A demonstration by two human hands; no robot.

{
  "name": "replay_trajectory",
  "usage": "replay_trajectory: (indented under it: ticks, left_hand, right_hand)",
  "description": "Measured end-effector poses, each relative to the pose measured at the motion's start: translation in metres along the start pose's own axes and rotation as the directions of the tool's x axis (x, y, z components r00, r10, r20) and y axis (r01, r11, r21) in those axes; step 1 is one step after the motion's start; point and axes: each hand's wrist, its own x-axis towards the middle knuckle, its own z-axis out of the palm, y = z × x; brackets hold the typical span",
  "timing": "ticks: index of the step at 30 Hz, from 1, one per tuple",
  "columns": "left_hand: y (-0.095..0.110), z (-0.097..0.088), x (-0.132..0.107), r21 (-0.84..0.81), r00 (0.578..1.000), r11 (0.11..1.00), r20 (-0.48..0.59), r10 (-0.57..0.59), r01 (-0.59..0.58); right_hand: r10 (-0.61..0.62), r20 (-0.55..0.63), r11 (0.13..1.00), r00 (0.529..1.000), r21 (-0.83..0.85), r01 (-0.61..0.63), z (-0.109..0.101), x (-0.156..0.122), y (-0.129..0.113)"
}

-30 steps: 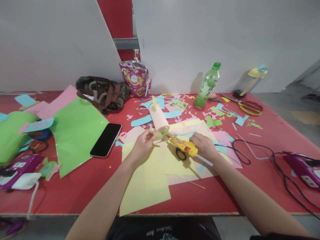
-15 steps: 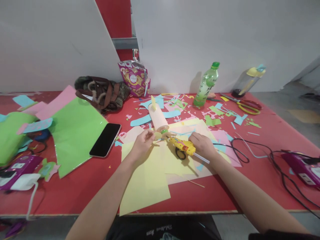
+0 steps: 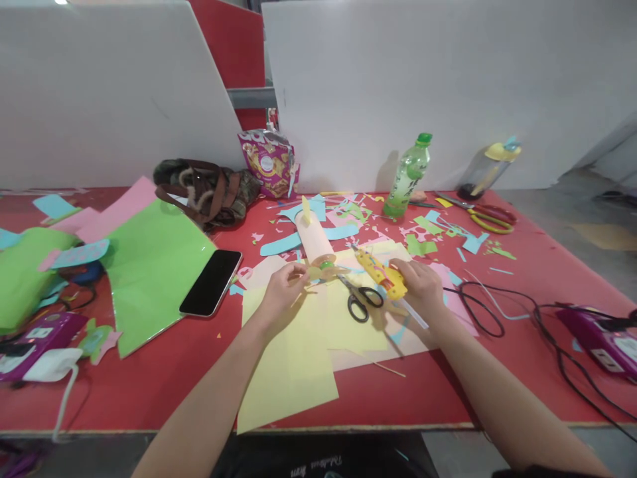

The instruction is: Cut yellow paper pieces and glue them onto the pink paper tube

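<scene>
A paper airplane with a pale pink tube body [image 3: 315,242], blue wings [image 3: 338,232] and a yellow tail fin [image 3: 306,210] lies at mid-table. Its near end carries a green round piece [image 3: 326,265] and a yellow paper propeller [image 3: 315,273]. My left hand [image 3: 286,289] pinches one propeller blade between thumb and fingers. In my right hand [image 3: 419,284] is a yellow hot glue gun [image 3: 382,272], its nozzle pointing up and left, apart from the propeller. A clear glue stick [image 3: 415,315] sticks out of its back. Black-handled scissors [image 3: 365,302] lie between my hands on yellow paper sheets [image 3: 286,358].
A phone [image 3: 212,282] rests on green foam sheet [image 3: 154,265] at left. Behind are a bag [image 3: 213,189], snack pouch [image 3: 269,162] and green bottle [image 3: 408,176]. Pliers [image 3: 490,216] lie far right. A black cord [image 3: 497,292] runs to a purple power strip [image 3: 597,338]. Paper scraps litter the back.
My right hand has drawn the glue gun away from the propeller, rightward, with its nozzle now higher. The scissors show more fully. My left hand stays at the propeller.
</scene>
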Motion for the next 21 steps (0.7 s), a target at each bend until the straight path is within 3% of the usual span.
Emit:
replay_trajectory:
  ticks: [4, 8, 11, 16, 21]
  left_hand:
    - [0.0, 0.0, 0.001, 0.14, 0.988, 0.98, -0.045, 0.148, -0.141]
    - [0.0, 0.004, 0.001, 0.216, 0.947, 0.931, -0.06, 0.315, -0.295]
    - [-0.002, 0.01, -0.001, 0.272, 0.92, 0.894, -0.065, 0.385, -0.355]
    - [0.0, 0.022, -0.008, 0.394, 0.9, 0.854, -0.129, 0.417, -0.34]
    - [0.003, 0.028, -0.013, 0.481, 0.895, 0.811, -0.107, 0.433, -0.335]
  right_hand:
    - [0.158, 0.094, 0.984, 0.983, -0.097, -0.149, 0.011, 0.002, 0.012]
    - [0.269, 0.255, 0.96, 0.929, -0.147, -0.237, 0.019, 0.002, 0.02]
    - [0.311, 0.301, 0.948, 0.902, -0.164, -0.272, 0.019, 0.003, 0.024]
    - [0.215, 0.154, 0.977, 0.964, -0.039, -0.211, 0.008, 0.013, 0.014]
    - [-0.06, 0.04, 0.966, 0.997, 0.253, 0.048, 0.005, 0.023, -0.03]
